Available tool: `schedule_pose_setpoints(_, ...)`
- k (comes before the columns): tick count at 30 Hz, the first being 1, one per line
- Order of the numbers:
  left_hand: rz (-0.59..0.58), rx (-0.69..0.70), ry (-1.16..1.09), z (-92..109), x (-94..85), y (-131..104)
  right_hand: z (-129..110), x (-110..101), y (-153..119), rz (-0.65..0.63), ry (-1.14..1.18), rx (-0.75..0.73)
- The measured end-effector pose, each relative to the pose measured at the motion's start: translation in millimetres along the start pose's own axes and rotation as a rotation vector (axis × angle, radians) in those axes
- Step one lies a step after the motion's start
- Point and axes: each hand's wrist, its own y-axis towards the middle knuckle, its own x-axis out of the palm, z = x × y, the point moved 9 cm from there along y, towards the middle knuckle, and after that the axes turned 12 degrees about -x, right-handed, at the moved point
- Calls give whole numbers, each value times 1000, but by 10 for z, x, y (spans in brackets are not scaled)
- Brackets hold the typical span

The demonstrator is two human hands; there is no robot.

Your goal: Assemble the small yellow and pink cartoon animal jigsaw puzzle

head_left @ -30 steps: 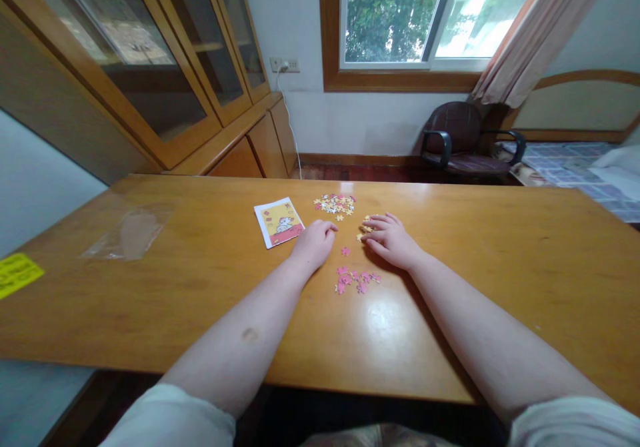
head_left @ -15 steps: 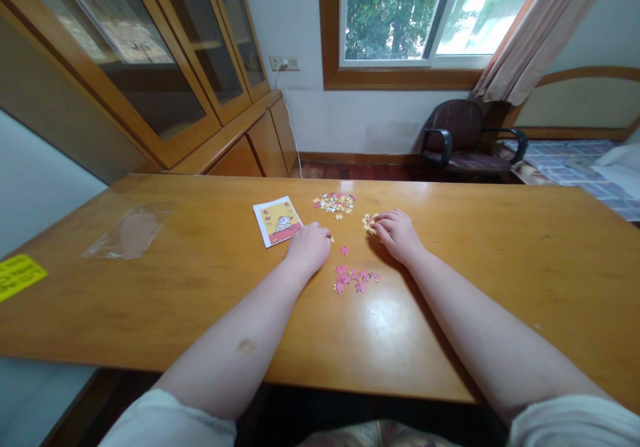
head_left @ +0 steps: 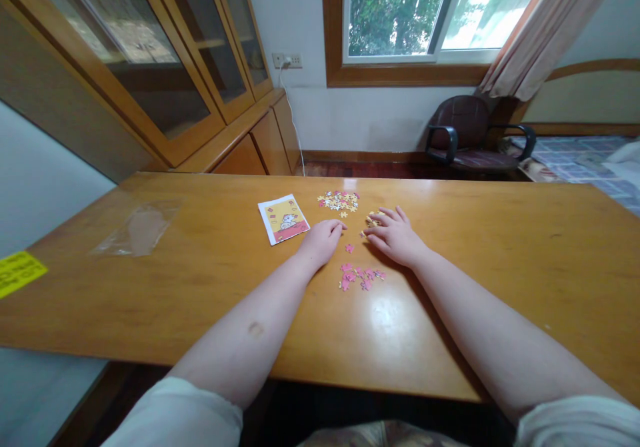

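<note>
My left hand (head_left: 323, 241) rests on the table just right of the picture card (head_left: 284, 220), fingers curled together and pointing right. What it holds, if anything, is hidden. My right hand (head_left: 394, 237) lies with fingers spread over a small pile of yellow puzzle pieces (head_left: 371, 220), partly covering it. By its thumb tip is a small puzzle piece (head_left: 363, 234). Between the hands lies a single pink puzzle piece (head_left: 349, 249). Nearer to me is a loose group of pink puzzle pieces (head_left: 361, 276). Beyond the hands sits a mixed heap of puzzle pieces (head_left: 339, 200).
A clear plastic bag (head_left: 143, 228) lies on the left part of the wooden table (head_left: 200, 300). A yellow label (head_left: 21, 273) is at the far left edge. Behind the table are a glass-door cabinet (head_left: 220, 110) and an armchair (head_left: 463, 133).
My left hand has moved slightly right, and the yellow piece at its fingertips no longer shows. My right hand's fingers have spread, and a small piece now shows by its thumb.
</note>
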Motion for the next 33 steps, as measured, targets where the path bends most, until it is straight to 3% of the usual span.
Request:
schedule_pose_setpoints(5,-74,-73,-17,-64,29,20,267,-77,-65,141,-37,149)
schedule_pose_setpoints(8,-69,-78,-29,-71,28,34,217,-119,-54,216,-5,102)
schedule_pose_setpoints(11,-37,-95,-72,-115,20,65,3,-237,-9,244,71,-40)
schedule_pose_setpoints(15,17,-133,-143,-205,-3,111,-341,-514,39,118,218,-140)
schedule_pose_setpoints(18,42,-153,-159,-238,-22,128,-424,-597,1,-96,252,6)
schedule_pose_setpoints(22,33,-158,-109,-212,-20,129,-388,-400,-146,-307,162,140)
schedule_pose_setpoints(23,25,-162,-83,-202,-15,124,-376,-324,-169,-310,165,132)
schedule_pose_setpoints(27,-7,-168,170,-122,-18,47,-291,-218,-191,-89,214,29)
schedule_pose_setpoints(31,-70,-199,482,-22,-55,-187,-214,-95,-235,-139,389,-6)
schedule_pose_setpoints(33,-203,-188,546,40,18,-354,-221,-47,-263,-205,528,7)
